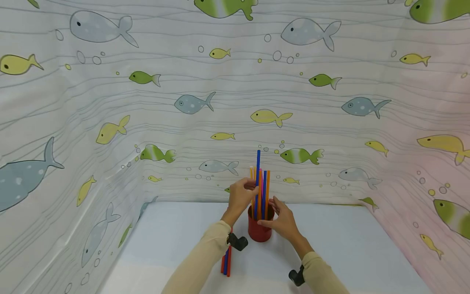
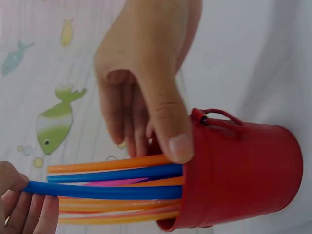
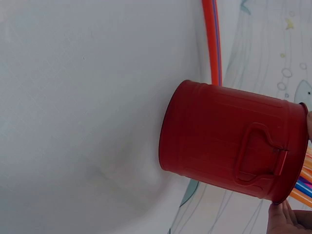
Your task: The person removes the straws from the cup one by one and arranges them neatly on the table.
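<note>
A small red metal bucket (image 1: pixel 260 232) with side handles stands upright on the white table, holding several long thin sticks (image 1: pixel 268 192) in orange, blue, yellow and pink. My left hand (image 1: pixel 240 198) pinches a blue stick (image 1: pixel 258 163) that rises above the others. In the left wrist view the lower end of that blue stick (image 2: pixel 112 190) goes inside the bucket's rim. My right hand (image 1: pixel 286 222) holds the bucket at its rim, thumb (image 2: pixel 180 146) on the near side and fingers on the far side. The right wrist view shows only fingertips (image 3: pixel 287 219) at the rim.
Several red and blue sticks (image 1: pixel 225 261) lie on the table (image 1: pixel 172 245) left of the bucket, partly under my left forearm. A fish-patterned cloth (image 1: pixel 235 81) hangs behind and on both sides. A dark wrist camera (image 1: pixel 238 242) is strapped to each wrist.
</note>
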The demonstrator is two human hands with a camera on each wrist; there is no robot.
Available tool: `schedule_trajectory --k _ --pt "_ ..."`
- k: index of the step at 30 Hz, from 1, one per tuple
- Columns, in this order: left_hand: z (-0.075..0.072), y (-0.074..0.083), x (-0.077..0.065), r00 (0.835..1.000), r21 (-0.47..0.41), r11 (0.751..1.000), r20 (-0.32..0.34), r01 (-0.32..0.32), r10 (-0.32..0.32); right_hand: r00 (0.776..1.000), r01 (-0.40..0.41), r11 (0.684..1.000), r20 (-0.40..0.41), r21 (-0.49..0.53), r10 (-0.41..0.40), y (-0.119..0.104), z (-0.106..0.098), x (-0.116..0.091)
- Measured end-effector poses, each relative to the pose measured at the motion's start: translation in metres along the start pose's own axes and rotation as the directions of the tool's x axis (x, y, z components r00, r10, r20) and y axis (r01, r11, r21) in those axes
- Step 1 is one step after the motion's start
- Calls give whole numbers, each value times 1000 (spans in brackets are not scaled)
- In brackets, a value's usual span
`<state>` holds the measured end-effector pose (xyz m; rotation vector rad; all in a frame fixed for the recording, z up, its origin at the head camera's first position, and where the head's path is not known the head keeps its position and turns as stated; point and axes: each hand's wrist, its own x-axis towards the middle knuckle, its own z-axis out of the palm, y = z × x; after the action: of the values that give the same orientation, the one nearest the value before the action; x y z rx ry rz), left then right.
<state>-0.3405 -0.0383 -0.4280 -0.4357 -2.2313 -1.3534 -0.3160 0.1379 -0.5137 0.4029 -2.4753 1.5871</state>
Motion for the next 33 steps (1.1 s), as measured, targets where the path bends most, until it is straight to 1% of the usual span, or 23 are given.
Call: schedule_trajectory --k 2,5,10,12,15,17,19,23,25,33 --pt "-3 0 1 1000 -22 1000 -14 -5 5 1000 -2 1000 0 2 2 2 0 -2" --pt "-10 1 3 999 -54 998 -38 8 -10 1000 -5 1000 3 4 5 3 1 -4" --pt "-21 1 6 997 -71 997 -70 37 -42 1000 -25 1000 1 -7 25 4 3 -7" --pt "-24 0 7 996 -78 996 -78 44 -50 1000 -30 999 -3 -12 30 5 4 -8" --pt "-30 -2 7 994 -112 992 -90 51 -61 1000 -26 999 -7 -21 26 7 4 -9" --pt "-35 -3 7 993 -137 989 -96 53 -66 1000 -20 1000 -8 -22 20 8 3 -9" --pt "-39 -6 6 993 -143 988 -100 55 -70 1000 -16 1000 -10 -20 16 9 2 -9" --pt "-46 -16 0 991 -137 988 -105 66 -81 1000 -13 1000 -12 -12 13 9 1 -9" --pt "-49 -23 -4 990 -140 987 -103 80 -95 1000 -14 1000 -11 -11 14 9 0 -9" --pt "-61 -50 -22 984 -93 985 -83 147 -155 1000 0 1000 -10 -1 0 8 -2 -7"
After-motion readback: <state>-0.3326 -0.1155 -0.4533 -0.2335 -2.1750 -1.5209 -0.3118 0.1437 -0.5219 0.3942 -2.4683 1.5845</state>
